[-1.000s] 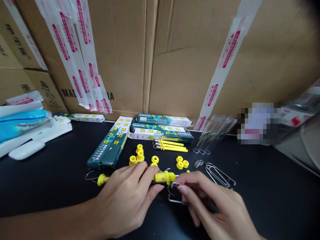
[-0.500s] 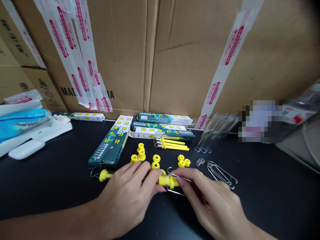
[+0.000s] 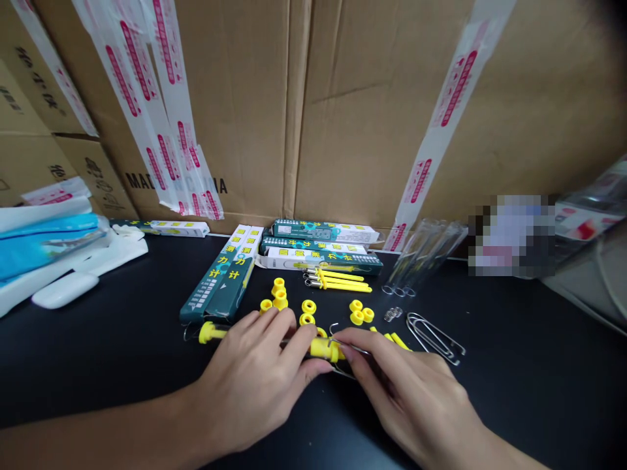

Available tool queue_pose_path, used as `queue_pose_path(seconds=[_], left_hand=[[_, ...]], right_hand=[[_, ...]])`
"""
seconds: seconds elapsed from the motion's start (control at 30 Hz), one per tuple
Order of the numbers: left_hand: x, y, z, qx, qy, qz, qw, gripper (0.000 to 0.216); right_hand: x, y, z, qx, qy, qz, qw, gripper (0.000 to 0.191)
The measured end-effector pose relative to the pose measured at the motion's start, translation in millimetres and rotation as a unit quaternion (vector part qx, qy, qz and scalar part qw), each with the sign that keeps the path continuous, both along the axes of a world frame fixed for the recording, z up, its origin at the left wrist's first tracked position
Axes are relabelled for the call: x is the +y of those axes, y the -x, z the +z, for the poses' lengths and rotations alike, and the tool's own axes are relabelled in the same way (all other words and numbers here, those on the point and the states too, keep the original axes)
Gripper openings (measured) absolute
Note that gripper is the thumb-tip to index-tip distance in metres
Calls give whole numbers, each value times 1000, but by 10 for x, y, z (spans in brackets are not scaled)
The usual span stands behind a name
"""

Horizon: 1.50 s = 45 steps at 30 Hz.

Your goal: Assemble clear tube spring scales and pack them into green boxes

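Observation:
My left hand (image 3: pixel 255 385) is closed around a tube-shaped piece with yellow ends; one yellow cap (image 3: pixel 209 332) sticks out at its left, another yellow cap (image 3: pixel 326 349) at its right. My right hand (image 3: pixel 411 398) pinches a thin metal wire hook (image 3: pixel 343 343) right against that right-hand cap. Both hands rest low on the black table (image 3: pixel 98 365). Several small yellow rings (image 3: pixel 307 307) lie just beyond my fingers.
Green and white boxes (image 3: pixel 223 277) lie behind, with yellow rods (image 3: pixel 340 282), clear tubes (image 3: pixel 421 258), a small spring (image 3: pixel 392 314) and bent wire clips (image 3: pixel 434 336). Taped cardboard boxes (image 3: pixel 343 111) wall off the back. White and blue packets (image 3: pixel 44 241) lie at left.
My right hand has moved up and left, bringing the wire hook to the yellow end cap. The left hand keeps its hold on the tube.

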State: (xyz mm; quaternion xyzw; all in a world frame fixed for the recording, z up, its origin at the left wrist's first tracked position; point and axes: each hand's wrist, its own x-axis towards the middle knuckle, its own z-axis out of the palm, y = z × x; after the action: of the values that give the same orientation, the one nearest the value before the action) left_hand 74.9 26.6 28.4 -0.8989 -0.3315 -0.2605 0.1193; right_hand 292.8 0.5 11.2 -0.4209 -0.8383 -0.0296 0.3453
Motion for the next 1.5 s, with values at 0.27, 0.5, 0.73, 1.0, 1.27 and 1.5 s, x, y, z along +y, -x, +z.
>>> queue_pose_path(seconds=[0.27,0.5,0.73,1.0,1.27,1.5], left_hand=[[9,21,-2,10,-42,-5,999,36],[9,6,-22,4,-90,-7,996,31],[22,30,-50,9,-76,-6,997,30],[15,40,-74,30,-61,-49,996,30],[0,52,-33,26,-58,-79,995,30],[30,44,-30,20,-41,-86,995,33]], right_hand=[[-12,47,45,-9,-20,11,1000,18],[-7,88,94,-33,-68,23,997,22],[2,110,108,-85,-110,39,990,25],[-91,19,109,-135,-150,53,978,26],[-119,123,60,-99,-63,36,992,41],[-86,100,-14,-98,-11,63,993,31]])
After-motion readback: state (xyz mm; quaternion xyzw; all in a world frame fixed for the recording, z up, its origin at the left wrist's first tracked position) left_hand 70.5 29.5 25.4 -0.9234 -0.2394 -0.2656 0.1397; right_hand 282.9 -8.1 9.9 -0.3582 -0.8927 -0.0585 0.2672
